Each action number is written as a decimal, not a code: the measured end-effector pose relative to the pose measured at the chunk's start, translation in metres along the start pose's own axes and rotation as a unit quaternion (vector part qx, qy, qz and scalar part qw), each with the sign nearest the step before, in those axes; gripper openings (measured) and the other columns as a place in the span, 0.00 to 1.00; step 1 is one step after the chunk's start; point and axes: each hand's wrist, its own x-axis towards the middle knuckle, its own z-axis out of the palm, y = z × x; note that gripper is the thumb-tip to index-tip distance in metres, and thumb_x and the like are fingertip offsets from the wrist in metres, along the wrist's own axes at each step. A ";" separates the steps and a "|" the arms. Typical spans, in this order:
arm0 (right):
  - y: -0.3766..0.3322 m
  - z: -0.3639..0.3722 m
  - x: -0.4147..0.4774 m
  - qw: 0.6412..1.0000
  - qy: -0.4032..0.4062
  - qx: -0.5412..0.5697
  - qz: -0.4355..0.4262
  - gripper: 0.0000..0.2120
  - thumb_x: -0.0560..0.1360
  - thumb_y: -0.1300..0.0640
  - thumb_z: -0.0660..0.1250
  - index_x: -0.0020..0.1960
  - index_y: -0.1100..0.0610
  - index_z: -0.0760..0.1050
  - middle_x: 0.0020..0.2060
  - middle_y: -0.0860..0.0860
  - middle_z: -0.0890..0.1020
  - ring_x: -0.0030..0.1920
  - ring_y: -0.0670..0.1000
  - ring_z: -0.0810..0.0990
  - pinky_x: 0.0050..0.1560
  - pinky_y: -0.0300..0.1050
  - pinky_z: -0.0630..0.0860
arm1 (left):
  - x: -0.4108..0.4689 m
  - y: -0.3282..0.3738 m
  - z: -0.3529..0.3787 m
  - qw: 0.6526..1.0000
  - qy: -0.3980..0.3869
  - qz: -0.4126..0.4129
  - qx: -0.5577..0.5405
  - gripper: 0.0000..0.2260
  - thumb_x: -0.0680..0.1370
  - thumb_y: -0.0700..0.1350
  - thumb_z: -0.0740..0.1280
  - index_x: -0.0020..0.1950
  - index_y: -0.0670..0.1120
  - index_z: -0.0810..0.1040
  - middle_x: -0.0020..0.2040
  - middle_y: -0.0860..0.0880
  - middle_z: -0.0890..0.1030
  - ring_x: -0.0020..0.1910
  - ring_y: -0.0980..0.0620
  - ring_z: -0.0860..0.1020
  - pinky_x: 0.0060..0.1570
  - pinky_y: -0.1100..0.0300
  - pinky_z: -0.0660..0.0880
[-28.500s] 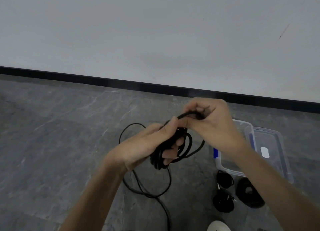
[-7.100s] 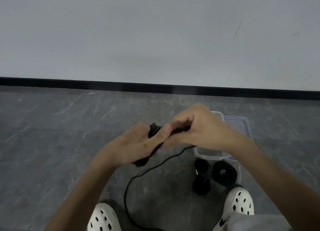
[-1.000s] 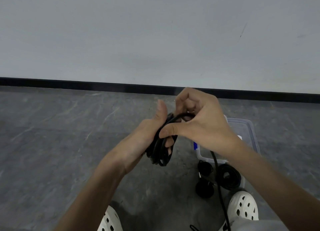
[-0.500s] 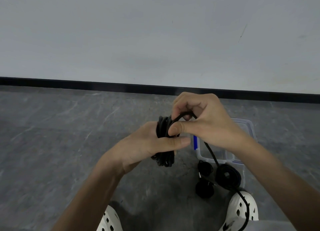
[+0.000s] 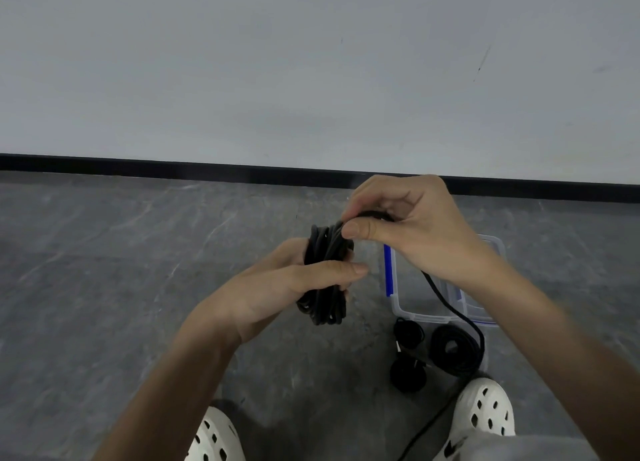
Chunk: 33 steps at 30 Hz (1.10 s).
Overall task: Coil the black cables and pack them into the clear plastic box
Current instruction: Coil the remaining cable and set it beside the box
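Gripping a bundle of coiled black cable (image 5: 325, 287) in mid-air, the left hand (image 5: 277, 287) curls thumb and fingers round it; the right hand (image 5: 415, 232) pinches the loose strand (image 5: 446, 301) at its top — the tail drops across the clear plastic box (image 5: 422, 317) on the grey stone floor (image 5: 104, 270). Three wound black coils (image 5: 453, 353) lie beside the box, near a white perforated clog (image 5: 485, 412).

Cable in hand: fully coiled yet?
Not fully. The left hand grips a coil, but a loose tail runs from the right hand down past the clear box.
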 end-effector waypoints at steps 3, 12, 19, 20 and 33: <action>0.000 0.003 0.001 1.000 0.016 0.003 -0.008 0.06 0.66 0.60 0.75 0.41 0.60 0.81 0.37 0.49 0.83 0.40 0.49 0.82 0.46 0.45 0.79 | 0.001 0.001 0.000 1.000 0.004 -0.002 -0.011 0.18 0.70 0.55 0.69 0.43 0.40 0.73 0.38 0.45 0.72 0.39 0.51 0.75 0.43 0.58 0.72; 0.002 0.008 0.001 1.000 0.029 0.001 -0.006 0.05 0.67 0.59 0.74 0.42 0.58 0.81 0.37 0.48 0.82 0.40 0.47 0.82 0.46 0.42 0.79 | 0.001 0.003 0.002 0.999 0.019 -0.011 -0.029 0.21 0.73 0.62 0.67 0.46 0.44 0.73 0.36 0.49 0.73 0.36 0.53 0.74 0.41 0.63 0.74; 0.000 0.004 0.001 1.000 -0.009 0.007 0.008 0.05 0.70 0.65 0.71 0.46 0.60 0.81 0.39 0.49 0.81 0.41 0.45 0.81 0.47 0.37 0.77 | -0.003 0.003 0.001 1.000 0.005 -0.024 0.002 0.28 0.74 0.63 0.58 0.49 0.37 0.72 0.36 0.47 0.73 0.36 0.51 0.74 0.37 0.65 0.73; 0.001 0.003 0.000 1.000 -0.011 0.004 0.011 0.06 0.71 0.67 0.71 0.47 0.61 0.81 0.39 0.49 0.81 0.41 0.44 0.81 0.47 0.37 0.77 | -0.003 0.004 0.000 0.999 0.007 -0.033 -0.006 0.26 0.73 0.63 0.59 0.49 0.39 0.73 0.36 0.48 0.75 0.36 0.53 0.75 0.37 0.65 0.73; 0.003 0.003 0.002 1.000 0.013 -0.025 0.010 0.05 0.73 0.64 0.70 0.48 0.65 0.81 0.40 0.55 0.83 0.42 0.50 0.82 0.49 0.45 0.79 | 0.003 0.006 0.008 0.999 0.038 0.018 0.019 0.18 0.70 0.59 0.69 0.25 0.52 0.72 0.27 0.48 0.72 0.29 0.54 0.72 0.36 0.64 0.72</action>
